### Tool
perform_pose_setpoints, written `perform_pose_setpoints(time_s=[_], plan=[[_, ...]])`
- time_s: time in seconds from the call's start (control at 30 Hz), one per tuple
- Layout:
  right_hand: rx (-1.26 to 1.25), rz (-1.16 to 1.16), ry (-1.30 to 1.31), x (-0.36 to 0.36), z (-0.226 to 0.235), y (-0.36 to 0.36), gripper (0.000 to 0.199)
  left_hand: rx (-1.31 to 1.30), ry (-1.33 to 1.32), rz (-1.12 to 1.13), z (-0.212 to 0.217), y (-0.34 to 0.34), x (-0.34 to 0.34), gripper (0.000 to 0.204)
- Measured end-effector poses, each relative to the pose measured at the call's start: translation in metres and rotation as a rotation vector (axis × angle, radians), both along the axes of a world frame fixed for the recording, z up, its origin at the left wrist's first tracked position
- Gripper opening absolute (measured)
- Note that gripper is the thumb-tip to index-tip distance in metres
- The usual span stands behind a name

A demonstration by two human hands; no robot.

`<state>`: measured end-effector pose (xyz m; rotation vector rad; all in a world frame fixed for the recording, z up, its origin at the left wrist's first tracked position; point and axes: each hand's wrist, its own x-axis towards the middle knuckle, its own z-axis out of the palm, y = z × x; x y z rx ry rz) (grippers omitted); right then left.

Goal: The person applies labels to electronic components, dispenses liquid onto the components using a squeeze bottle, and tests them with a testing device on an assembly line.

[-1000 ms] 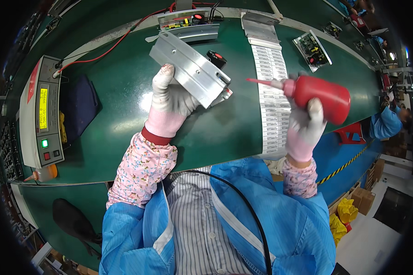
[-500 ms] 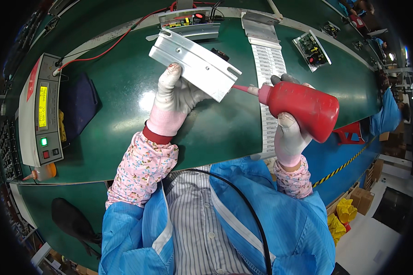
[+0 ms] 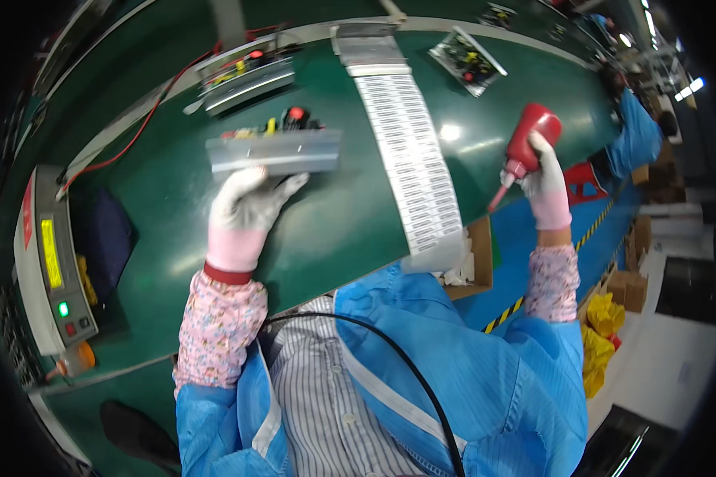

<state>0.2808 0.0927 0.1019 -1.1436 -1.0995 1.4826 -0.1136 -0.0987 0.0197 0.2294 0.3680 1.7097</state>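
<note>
The module (image 3: 274, 151) is found left of the label strip (image 3: 410, 159), with its metal side turned to the near side and its components facing away. By this placing, it is judged, the flat metal is offered to the fingers and the delicate parts are spared. The left hand (image 3: 250, 203) is half open at the module's lower edge, thumb spread; whether a grip is kept cannot be told (the view is blurred here).

The bottle (image 3: 533, 123) is held right of the strip, with the right hand (image 3: 545, 179) closed round its body. The nozzle (image 3: 498, 195) is pointed downward and toward the strip's near end; by this hold it is presumably left unobstructed by the fingers.

Green bench (image 3: 334, 219) surface is seen between the left hand and the strip, so sideways room is judged adequate. Beyond the module, left of the strip's far end, a second unit (image 3: 250, 87) is stationed, and forward room is limited by it. The bench's near edge is reached by the strip; a carton (image 3: 479, 254) is noted just right of that end. The right hand is seen near the same edge (its height cannot be judged).
</note>
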Motion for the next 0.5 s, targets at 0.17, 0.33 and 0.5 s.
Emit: perform_pose_setpoints(time_s=[0.17,0.33,0.5], plan=[[-0.057,0.059,-0.909,0.079,-0.001,0.018,0.05,-0.169,0.101,-0.022,0.011,-0.023,0.024,0.034],[0.004,0.133,-1.654,0.081,-0.002,0.021,0.067,-0.401,0.238,-0.101,0.02,-0.046,0.025,0.034],[0.796,0.003,-1.725,0.014,0.01,0.006,0.071,-0.545,0.34,-0.255,0.056,-0.049,0.009,0.033]])
